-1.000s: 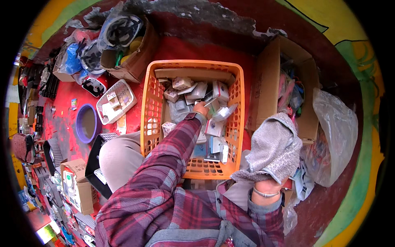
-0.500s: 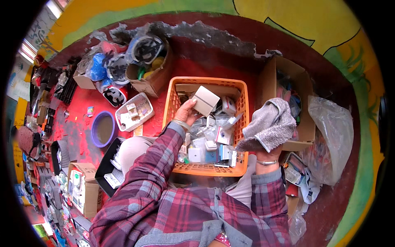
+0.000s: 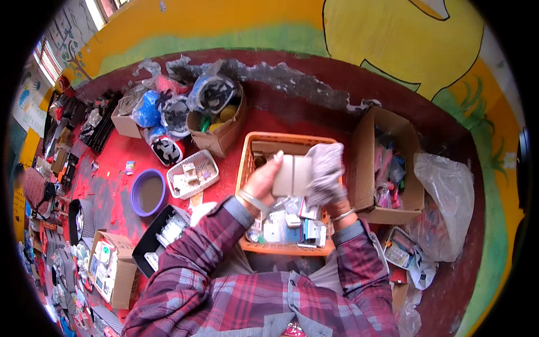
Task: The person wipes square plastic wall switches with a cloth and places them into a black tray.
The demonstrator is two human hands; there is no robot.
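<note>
My left hand [image 3: 261,181] grips a flat beige box [image 3: 292,176] with a darker line down its middle, its thumb along the upper left edge. Wrapped in my right hand [image 3: 338,208] is a grey cloth [image 3: 325,168], which meets the right side of the box and covers most of the fingers. Both hands are above an orange plastic basket [image 3: 286,251]. Inside it lie several small white boxes [image 3: 272,232], clear packets and a blue item [image 3: 292,220].
At the right stands an open carton [image 3: 364,163] beside a clear plastic bag [image 3: 446,191]. To the left are a purple basin [image 3: 136,206] of murky water, a white basket [image 3: 209,184] of small items and a black tray [image 3: 147,244]. Another carton [image 3: 224,135] holds bagged goods.
My left hand has brought the box lower and slightly right, while my right hand has swung the cloth left against it. The view has tilted upward.
</note>
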